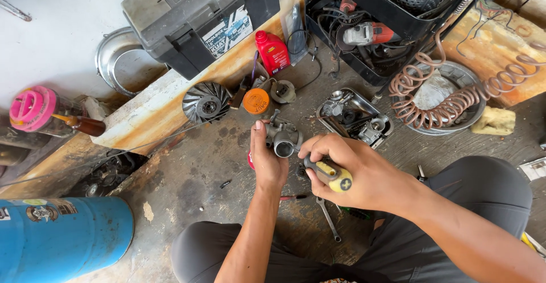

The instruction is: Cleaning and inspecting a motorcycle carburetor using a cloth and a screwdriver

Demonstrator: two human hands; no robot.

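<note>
Gripping a grey carburettor body (282, 137) above the stained concrete floor (193, 175), the left hand (267, 161) has fingers wrapped around it, thumb raised. Just right of the carburettor, the right hand (355, 169) is clenched on a yellow-handled screwdriver (331, 174), tip hidden toward the casting. Judged step: working a screw; next, steady alignment is needed. Beyond the carburettor sits a metal parts tray (354, 115).
</note>
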